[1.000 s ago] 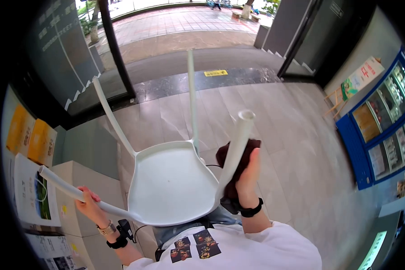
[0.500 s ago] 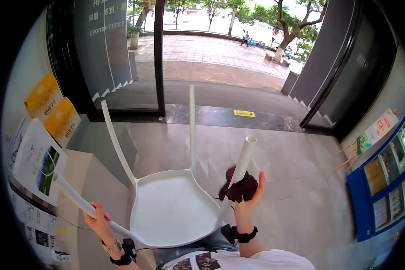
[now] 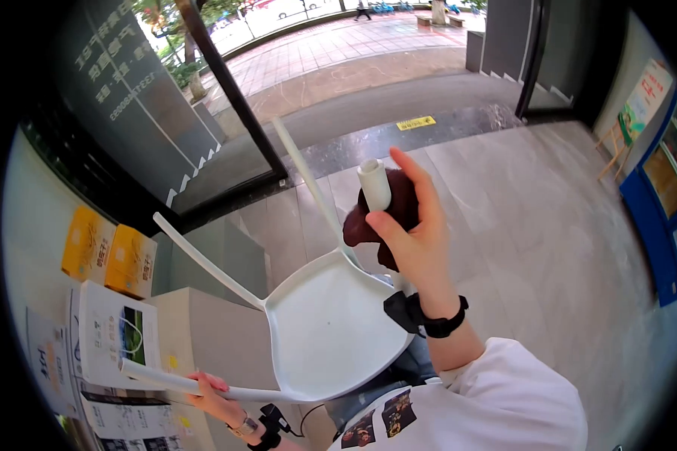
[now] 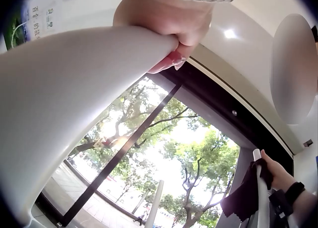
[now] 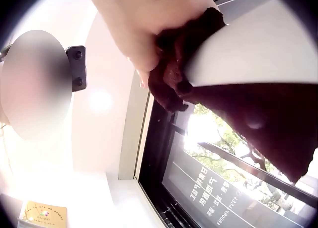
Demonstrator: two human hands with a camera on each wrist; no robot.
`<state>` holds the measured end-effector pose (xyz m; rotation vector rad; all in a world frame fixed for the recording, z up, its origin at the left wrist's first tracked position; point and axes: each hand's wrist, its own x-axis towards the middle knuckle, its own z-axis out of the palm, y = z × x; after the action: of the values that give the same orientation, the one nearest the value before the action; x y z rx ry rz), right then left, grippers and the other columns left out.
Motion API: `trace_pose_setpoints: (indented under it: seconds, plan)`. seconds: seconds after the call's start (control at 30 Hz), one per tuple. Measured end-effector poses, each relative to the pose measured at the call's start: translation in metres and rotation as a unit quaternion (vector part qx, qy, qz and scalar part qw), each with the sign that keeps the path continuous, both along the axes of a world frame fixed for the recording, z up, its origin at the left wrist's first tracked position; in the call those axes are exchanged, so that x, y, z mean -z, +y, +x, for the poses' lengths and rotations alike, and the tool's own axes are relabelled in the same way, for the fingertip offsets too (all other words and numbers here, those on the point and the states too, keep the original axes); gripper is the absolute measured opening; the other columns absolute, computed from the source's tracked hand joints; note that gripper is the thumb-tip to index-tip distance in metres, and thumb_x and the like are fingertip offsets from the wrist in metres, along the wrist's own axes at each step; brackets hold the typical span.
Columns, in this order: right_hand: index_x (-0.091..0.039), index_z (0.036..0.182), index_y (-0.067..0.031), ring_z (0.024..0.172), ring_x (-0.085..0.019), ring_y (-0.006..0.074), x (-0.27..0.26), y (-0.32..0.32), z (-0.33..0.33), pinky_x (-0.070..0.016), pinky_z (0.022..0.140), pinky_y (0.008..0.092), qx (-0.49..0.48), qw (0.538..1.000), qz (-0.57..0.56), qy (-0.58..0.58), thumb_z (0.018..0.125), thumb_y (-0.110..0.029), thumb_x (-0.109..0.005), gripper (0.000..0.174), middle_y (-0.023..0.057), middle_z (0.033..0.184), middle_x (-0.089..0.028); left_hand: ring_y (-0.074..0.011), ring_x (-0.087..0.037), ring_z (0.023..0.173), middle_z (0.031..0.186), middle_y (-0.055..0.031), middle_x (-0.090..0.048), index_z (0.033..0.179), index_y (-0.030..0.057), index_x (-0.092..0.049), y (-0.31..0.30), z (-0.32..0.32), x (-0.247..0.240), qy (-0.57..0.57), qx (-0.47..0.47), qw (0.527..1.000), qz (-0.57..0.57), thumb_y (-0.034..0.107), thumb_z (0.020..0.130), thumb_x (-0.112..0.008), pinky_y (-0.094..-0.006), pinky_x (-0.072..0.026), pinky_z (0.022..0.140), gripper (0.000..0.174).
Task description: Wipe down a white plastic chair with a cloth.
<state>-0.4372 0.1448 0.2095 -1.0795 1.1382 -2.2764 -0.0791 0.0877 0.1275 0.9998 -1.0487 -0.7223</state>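
A white chair [image 3: 331, 323] is tipped over against the person's lap, its legs pointing up and away. The left hand [image 3: 217, 397] curls round one leg at the lower left; the left wrist view shows that hand [image 4: 166, 19] gripping the thick white leg [image 4: 74, 84]. Near the open end of another leg [image 3: 374, 184], the right hand [image 3: 421, 240] holds a dark maroon cloth [image 3: 402, 199] round the leg, thumb on the near side. In the right wrist view the cloth [image 5: 268, 119] hangs beside the leg [image 5: 258, 49], with part bunched under the hand [image 5: 159, 19].
Yellow boxes [image 3: 130, 259] and a white bag [image 3: 116, 331] stand by a grey counter [image 3: 210, 331] at the left. Ahead, a glass door [image 3: 165, 98] borders an opening to the pavement. A blue display cabinet [image 3: 658, 210] and a sign on an easel [image 3: 639, 98] are at the right.
The right hand and cloth have moved up the leg to near its open end, and the fingers have come round it. The left hand keeps its grip. The head view has shifted.
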Motion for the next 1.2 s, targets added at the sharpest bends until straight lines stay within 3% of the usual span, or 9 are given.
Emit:
trace_pose_setpoints:
  seconds: [0.23,0.33,0.37,0.53,0.6,0.8,0.83,0.97,1.2]
  plan:
    - [-0.051,0.104,-0.0053,0.054,-0.053,0.0060,0.074,0.012,-0.009,-0.0398,0.042,0.0203,-0.043,0.989,0.037,-0.137,0.091,-0.017,-0.043,0.019,0.0012,0.072,-0.055,-0.0051,-0.028,0.039,0.048,0.0024,-0.034,0.079,0.0078,-0.043,-0.004,-0.008,0.007,-0.040,-0.011,0.999,-0.016,0.016,0.086,-0.053,-0.0192,-0.0239,0.038,0.014]
    - [-0.050,0.103,-0.0066,0.052,-0.051,0.0054,0.097,0.029,-0.003,-0.0380,0.042,0.0186,-0.065,0.981,0.093,-0.156,0.090,-0.017,-0.043,0.018,0.0006,0.070,-0.056,-0.0050,-0.028,0.039,0.047,0.0024,-0.033,0.079,0.0080,-0.043,-0.008,-0.006,0.008,-0.046,0.002,0.999,-0.019,0.017,0.086,-0.053,-0.0190,-0.0240,0.038,0.015]
    - [-0.048,0.107,-0.0081,0.059,-0.053,0.0084,0.100,0.033,-0.002,-0.0428,0.051,0.0215,-0.075,0.978,0.098,-0.166,0.086,-0.017,-0.051,0.023,0.0026,0.076,-0.057,-0.0054,-0.029,0.039,0.047,0.0021,-0.033,0.079,0.0078,-0.043,-0.008,-0.004,0.010,-0.052,-0.003,0.998,-0.018,0.016,0.086,-0.053,-0.0191,-0.0245,0.038,0.015]
    - [-0.045,0.115,-0.0090,0.075,-0.055,0.0204,0.071,0.021,-0.011,-0.0435,0.072,0.0287,0.108,0.990,0.062,0.063,0.070,-0.014,-0.068,0.051,0.0079,0.082,-0.056,-0.0061,-0.029,0.039,0.047,0.0013,-0.034,0.080,0.0069,-0.044,-0.005,-0.011,0.008,-0.061,0.007,0.998,-0.032,0.016,0.085,-0.054,-0.0193,-0.0256,0.038,0.014]
    - [-0.045,0.115,-0.0087,0.074,-0.055,0.0208,0.047,0.011,-0.019,-0.0432,0.070,0.0275,0.177,0.974,0.031,0.137,0.071,-0.014,-0.068,0.050,0.0083,0.082,-0.056,-0.0061,-0.029,0.039,0.046,0.0014,-0.034,0.081,0.0067,-0.045,-0.004,-0.020,0.007,-0.051,-0.003,0.998,-0.033,0.016,0.085,-0.054,-0.0192,-0.0256,0.038,0.014]
    - [-0.050,0.106,-0.0065,0.061,-0.054,0.0118,0.028,-0.001,-0.026,-0.0431,0.061,0.0241,0.039,0.999,-0.004,-0.022,0.079,-0.015,-0.062,0.031,0.0077,0.072,-0.057,-0.0054,-0.029,0.040,0.049,0.0022,-0.032,0.079,0.0087,-0.042,-0.009,-0.024,0.005,-0.056,0.015,0.998,-0.026,0.017,0.087,-0.052,-0.0189,-0.0247,0.039,0.016]
    - [-0.051,0.100,-0.0054,0.055,-0.051,0.0080,0.033,-0.007,-0.027,-0.0415,0.051,0.0223,0.053,0.998,-0.030,-0.031,0.085,-0.019,-0.055,0.021,0.0057,0.066,-0.056,-0.0054,-0.029,0.041,0.049,0.0022,-0.032,0.079,0.0088,-0.042,-0.009,-0.025,0.005,-0.061,0.019,0.998,-0.027,0.017,0.087,-0.052,-0.0189,-0.0247,0.039,0.015]
    - [-0.052,0.090,-0.0058,0.050,-0.047,0.0062,0.025,0.003,-0.030,-0.0339,0.037,0.0198,-0.092,0.969,-0.025,-0.226,0.091,-0.024,-0.045,0.019,0.0027,0.066,-0.055,-0.0051,-0.028,0.041,0.049,0.0026,-0.031,0.078,0.0089,-0.041,-0.007,-0.032,0.003,-0.060,0.014,0.998,-0.030,0.016,0.087,-0.052,-0.0187,-0.0247,0.040,0.016]
    - [-0.053,0.088,-0.0039,0.050,-0.048,0.0059,0.028,0.010,-0.027,-0.0358,0.039,0.0193,-0.070,0.990,0.034,-0.116,0.089,-0.020,-0.048,0.017,0.0022,0.062,-0.054,-0.0049,-0.028,0.039,0.047,0.0029,-0.030,0.076,0.0088,-0.041,-0.008,-0.022,0.009,-0.057,0.000,0.998,-0.039,0.016,0.087,-0.052,-0.0184,-0.0246,0.038,0.017]
